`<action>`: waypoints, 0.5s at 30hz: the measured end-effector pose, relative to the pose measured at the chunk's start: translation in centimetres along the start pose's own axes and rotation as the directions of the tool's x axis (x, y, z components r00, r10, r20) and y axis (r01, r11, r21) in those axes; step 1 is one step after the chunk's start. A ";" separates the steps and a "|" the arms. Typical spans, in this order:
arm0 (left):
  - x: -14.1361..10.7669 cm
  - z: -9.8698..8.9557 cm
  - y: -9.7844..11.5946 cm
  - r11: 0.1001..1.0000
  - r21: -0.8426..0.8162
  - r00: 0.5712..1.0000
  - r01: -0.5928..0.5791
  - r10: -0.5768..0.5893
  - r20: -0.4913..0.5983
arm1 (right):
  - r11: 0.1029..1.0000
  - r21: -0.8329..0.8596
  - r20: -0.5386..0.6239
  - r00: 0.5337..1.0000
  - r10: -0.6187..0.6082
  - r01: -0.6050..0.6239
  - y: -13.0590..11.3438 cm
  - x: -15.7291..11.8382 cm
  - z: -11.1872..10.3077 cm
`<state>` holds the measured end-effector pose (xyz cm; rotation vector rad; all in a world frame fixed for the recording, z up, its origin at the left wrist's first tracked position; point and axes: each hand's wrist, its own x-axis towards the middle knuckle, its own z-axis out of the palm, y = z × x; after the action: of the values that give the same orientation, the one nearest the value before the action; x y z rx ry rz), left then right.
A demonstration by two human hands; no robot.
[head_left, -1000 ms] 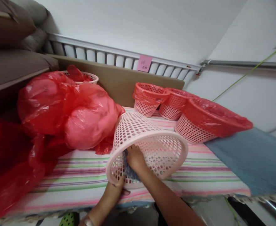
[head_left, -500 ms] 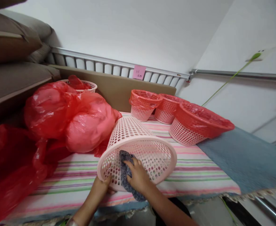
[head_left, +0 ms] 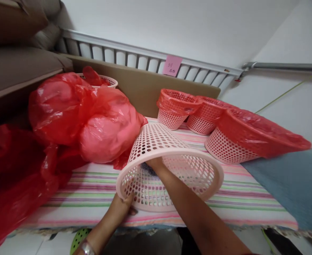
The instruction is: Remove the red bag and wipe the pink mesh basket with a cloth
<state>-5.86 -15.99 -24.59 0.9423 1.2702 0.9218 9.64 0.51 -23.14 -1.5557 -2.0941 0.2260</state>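
through the head view i have the pink basket (head_left: 161, 139) lying on its side on the striped cloth (head_left: 241, 198), close to the near edge, its mouth turned toward me and its long axis running away and a little left to the base. the dark grey cloth (head_left: 148, 169) is inside it, partly hidden behind the upper rim, right by my right hand (head_left: 155, 162); that is the relation i work from, cloth and hand both past the mouth, with my left hand (head_left: 124, 203) the farther one. my right forearm slants in from the near edge over the lower rim, the wrist under the upper rim; those fingers are out of sight, so i cannot tell how they close. my left hand pinches the lower left rim, thumb inside, fingers beneath. red plastic bags (head_left: 105, 131) lie along the striped cloth's left side; three red-lined baskets (head_left: 202, 124) sit in a row from its far edge toward its right edge, beside a blue cloth (head_left: 291, 184).
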 end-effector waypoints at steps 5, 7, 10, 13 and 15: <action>0.3 0.5 -0.6 0.998 -0.056 0.999 0.007 -0.010 -0.046 | 0.997 -0.059 -0.030 0.998 -0.061 0.059 0.0 0.8 -0.4; 0.4 0.8 -0.9 0.996 -0.094 0.997 -0.008 0.001 -0.074 | 0.995 -0.100 0.021 1.000 0.014 -0.012 -0.3 -0.1 -0.8; 0.5 1.1 -1.2 0.991 -0.131 0.996 -0.027 0.015 -0.087 | 0.980 -0.180 0.122 0.987 0.102 -0.079 -1.4 -3.2 -1.5; 0.6 1.1 -1.4 0.989 -0.143 0.997 -0.043 0.033 -0.074 | 0.964 -0.255 0.154 0.982 0.114 -0.072 -3.0 -8.3 -2.2; 0.7 1.0 -1.6 0.987 -0.148 0.996 -0.056 0.045 -0.076 | 0.965 -0.255 0.148 0.984 0.100 -0.060 -3.9 -11.9 -2.6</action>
<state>-4.77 -15.95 -26.25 0.8321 1.2244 1.0840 10.15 -12.27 -22.85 -1.8260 -2.2564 0.1213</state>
